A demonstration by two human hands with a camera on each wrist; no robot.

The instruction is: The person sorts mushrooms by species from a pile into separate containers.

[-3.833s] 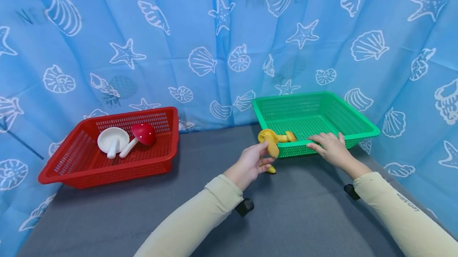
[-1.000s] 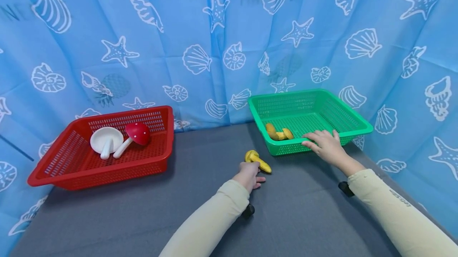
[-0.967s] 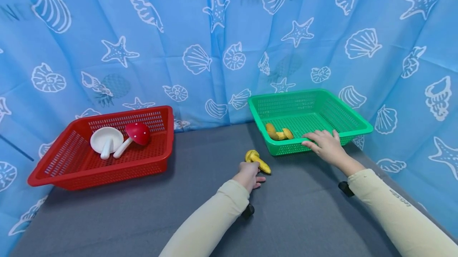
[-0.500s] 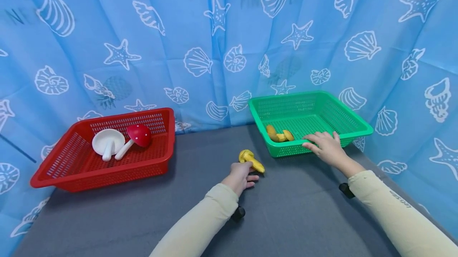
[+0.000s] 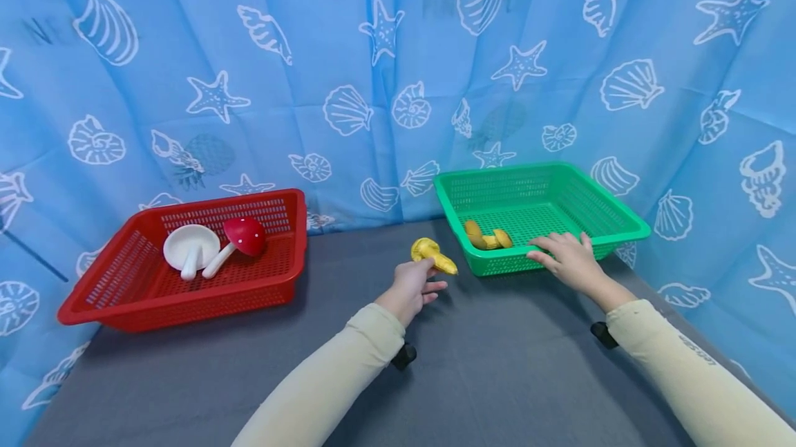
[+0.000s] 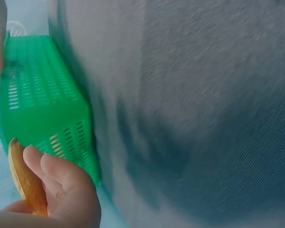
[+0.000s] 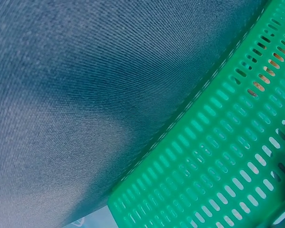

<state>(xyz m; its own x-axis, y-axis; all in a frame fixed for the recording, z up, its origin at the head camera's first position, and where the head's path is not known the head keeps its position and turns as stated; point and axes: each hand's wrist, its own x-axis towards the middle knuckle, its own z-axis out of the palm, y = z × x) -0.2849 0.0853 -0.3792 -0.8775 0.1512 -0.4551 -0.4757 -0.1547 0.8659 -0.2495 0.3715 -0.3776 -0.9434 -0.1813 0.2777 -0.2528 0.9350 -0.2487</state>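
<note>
My left hand (image 5: 412, 287) pinches a yellow toy mushroom (image 5: 433, 255) by its stem, held above the grey cloth left of the green basket. In the left wrist view the tapered stem (image 6: 26, 178) shows between thumb and fingers, with the green basket wall behind it. My right hand (image 5: 571, 262) rests with its fingers over the near rim of the green basket (image 5: 597, 205). Two more yellow-brown mushrooms (image 5: 474, 233) lie in that basket's near left corner. The right wrist view shows the basket's slotted side (image 7: 204, 156), and the right hand itself is out of that view.
On the left stands a red basket (image 5: 180, 309) holding a white mushroom (image 5: 191, 248) and a red-capped mushroom with white dots (image 5: 245, 235). Grey cloth (image 5: 348, 260) covers the table between the baskets. A blue shell-print curtain (image 5: 280, 122) hangs close behind both.
One mushroom left the left hand for the green basket. The left hand then took the yellow mushroom lying on the cloth and raised it. The right hand stays at the basket rim.
</note>
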